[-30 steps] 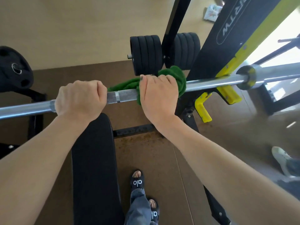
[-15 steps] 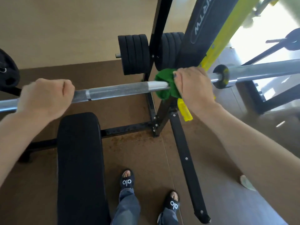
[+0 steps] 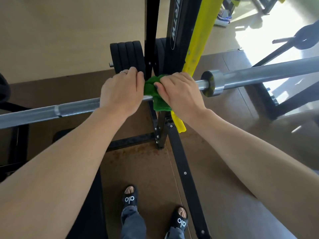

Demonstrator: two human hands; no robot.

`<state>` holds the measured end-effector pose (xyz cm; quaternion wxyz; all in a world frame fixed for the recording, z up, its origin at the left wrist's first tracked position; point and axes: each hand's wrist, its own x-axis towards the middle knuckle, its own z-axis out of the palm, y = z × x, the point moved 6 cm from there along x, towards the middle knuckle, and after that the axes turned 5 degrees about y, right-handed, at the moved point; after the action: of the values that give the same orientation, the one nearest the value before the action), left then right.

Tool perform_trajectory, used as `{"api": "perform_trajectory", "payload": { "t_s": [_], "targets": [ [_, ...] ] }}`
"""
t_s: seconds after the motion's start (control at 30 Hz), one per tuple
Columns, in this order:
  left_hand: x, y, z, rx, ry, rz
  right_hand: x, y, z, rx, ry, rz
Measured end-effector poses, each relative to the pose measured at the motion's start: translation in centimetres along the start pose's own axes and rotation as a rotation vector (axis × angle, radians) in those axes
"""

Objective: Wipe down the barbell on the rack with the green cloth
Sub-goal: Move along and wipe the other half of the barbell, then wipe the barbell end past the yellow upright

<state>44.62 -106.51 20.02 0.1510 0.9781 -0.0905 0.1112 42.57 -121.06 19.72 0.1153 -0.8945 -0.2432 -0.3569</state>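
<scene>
A steel barbell [image 3: 77,109] runs across the middle of the frame, its shaft finely knurled at the left and smooth toward the thick polished sleeve at the right. The left hand [image 3: 120,91], a thin ring on one finger, curls over the shaft at centre frame. Just beside it, the right hand [image 3: 179,92] bunches the green cloth [image 3: 156,96], a nubby terry fabric, around the bar, a loose flap hanging below. Behind stand a black and yellow rack upright [image 3: 191,49] and stacked round black plates [image 3: 127,56].
</scene>
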Motion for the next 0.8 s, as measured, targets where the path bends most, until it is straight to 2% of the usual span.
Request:
{"api": "perform_trajectory", "payload": {
  "t_s": [0.2,0.3,0.43,0.53,0.6,0.8],
  "targets": [
    [0.2,-0.5,1.0,0.064,0.016,-0.14,0.3,0.0,-0.7,0.013,0.041,-0.074],
    [0.2,0.1,0.7,0.07,0.055,-0.119,-0.1,0.4,-1.3,0.028,0.034,-0.142],
    [-0.1,1.0,0.0,0.013,0.092,0.022,-1.8,0.8,-2.8,0.063,0.024,-0.169],
    [-1.3,3.5,-0.3,0.075,0.111,0.216,-2.4,1.3,-3.0,0.033,-0.019,-0.257],
    [-2.4,5.8,-0.1,0.038,0.104,0.346,-2.5,1.8,-3.2,0.046,-0.036,-0.289],
    [-3.3,9.3,0.8,-0.078,-0.004,0.478,-3.9,4.2,-4.9,0.074,-0.138,-0.475]
  ]
}}
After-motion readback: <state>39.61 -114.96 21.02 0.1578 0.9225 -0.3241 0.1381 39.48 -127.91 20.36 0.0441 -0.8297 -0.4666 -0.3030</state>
